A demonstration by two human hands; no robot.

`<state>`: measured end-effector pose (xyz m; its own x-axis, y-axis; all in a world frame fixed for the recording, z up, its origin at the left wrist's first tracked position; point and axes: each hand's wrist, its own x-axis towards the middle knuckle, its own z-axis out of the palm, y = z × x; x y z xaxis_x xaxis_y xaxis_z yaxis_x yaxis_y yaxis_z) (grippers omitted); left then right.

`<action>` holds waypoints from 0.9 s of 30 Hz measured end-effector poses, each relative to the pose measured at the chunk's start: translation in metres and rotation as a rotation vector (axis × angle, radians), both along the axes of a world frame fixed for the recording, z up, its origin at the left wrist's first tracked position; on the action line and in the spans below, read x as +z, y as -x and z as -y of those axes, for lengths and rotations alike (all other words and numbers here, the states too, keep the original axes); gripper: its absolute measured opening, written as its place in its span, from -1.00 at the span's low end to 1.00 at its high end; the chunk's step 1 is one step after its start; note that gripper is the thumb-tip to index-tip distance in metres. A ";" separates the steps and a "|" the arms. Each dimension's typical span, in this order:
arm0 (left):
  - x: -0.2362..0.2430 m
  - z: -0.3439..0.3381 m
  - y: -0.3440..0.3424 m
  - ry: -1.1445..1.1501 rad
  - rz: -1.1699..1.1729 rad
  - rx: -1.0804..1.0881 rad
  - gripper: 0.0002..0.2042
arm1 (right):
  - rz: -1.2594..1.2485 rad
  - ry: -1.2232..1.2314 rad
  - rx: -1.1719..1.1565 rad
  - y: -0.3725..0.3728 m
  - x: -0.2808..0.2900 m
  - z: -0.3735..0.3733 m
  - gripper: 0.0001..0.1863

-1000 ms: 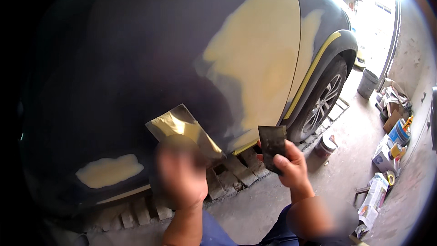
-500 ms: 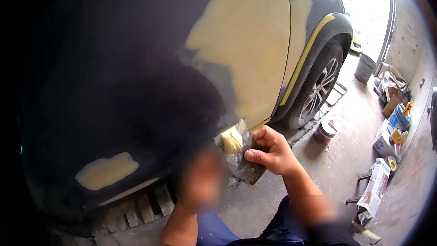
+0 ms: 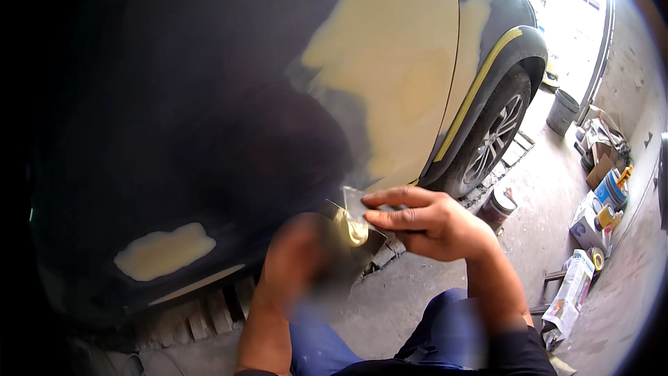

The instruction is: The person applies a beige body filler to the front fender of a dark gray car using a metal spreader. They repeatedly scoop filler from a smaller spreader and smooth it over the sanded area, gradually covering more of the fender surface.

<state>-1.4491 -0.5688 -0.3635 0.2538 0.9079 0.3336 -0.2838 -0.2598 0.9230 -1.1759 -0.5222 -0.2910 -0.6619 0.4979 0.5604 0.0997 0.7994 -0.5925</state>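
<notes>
My right hand (image 3: 435, 223) pinches a thin, flat spreader (image 3: 353, 203) between thumb and fingers. Its blade meets a lump of pale yellow putty (image 3: 356, 234) on a dark flat plate (image 3: 344, 259). On the plate's other side is my left hand (image 3: 296, 251), closed at the plate; blur smears its fingers. Both hands are low in front of a dark car door panel (image 3: 229, 111). A large patch of dried yellow filler (image 3: 403, 69) covers the panel's right part, and a smaller filler patch (image 3: 165, 251) sits at its lower left.
Yellow tape (image 3: 480, 90) edges the wheel arch above the rear wheel (image 3: 494, 132). A lidded can (image 3: 497, 205) stands on the floor nearby. Along the right wall are a grey bucket (image 3: 562, 111), a blue tub (image 3: 610, 190), a white box (image 3: 588, 221) and a paper-covered stool (image 3: 570, 292).
My right hand has turned over and no longer grips the plate's right side; its fingers now point left, holding the spreader at the putty. The view has shifted slightly.
</notes>
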 end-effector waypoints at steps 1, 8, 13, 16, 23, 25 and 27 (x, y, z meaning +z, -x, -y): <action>0.003 0.003 -0.002 -0.048 -0.077 0.085 -0.64 | 0.195 -0.283 -0.093 -0.005 0.001 -0.008 -0.45; 0.033 0.013 -0.035 -0.029 0.037 0.331 -0.63 | 0.015 -0.553 -0.585 0.009 -0.004 0.020 -0.50; 0.028 0.012 -0.034 -0.196 -0.224 0.481 -0.65 | 0.113 -0.691 -0.613 0.033 -0.015 0.024 -0.46; 0.023 0.010 -0.032 -0.367 -0.556 0.627 -0.64 | 0.178 -0.636 -0.628 0.033 -0.027 0.020 -0.51; 0.052 -0.034 0.039 -0.630 0.047 0.694 -0.64 | 0.119 -0.719 -0.898 0.016 0.040 -0.014 -0.49; 0.059 -0.047 0.055 -0.644 0.097 0.688 -0.65 | 0.191 -0.816 -0.915 0.025 0.069 -0.032 -0.46; 0.059 -0.052 0.068 -0.655 0.092 0.697 -0.65 | 0.213 -0.856 -0.873 0.037 0.089 -0.047 -0.46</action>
<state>-1.5173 -0.5167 -0.3044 -0.3246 0.4711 0.8202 0.0654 -0.8539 0.5163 -1.2134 -0.4755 -0.2022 -0.4102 0.3451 0.8442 0.8233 0.5384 0.1799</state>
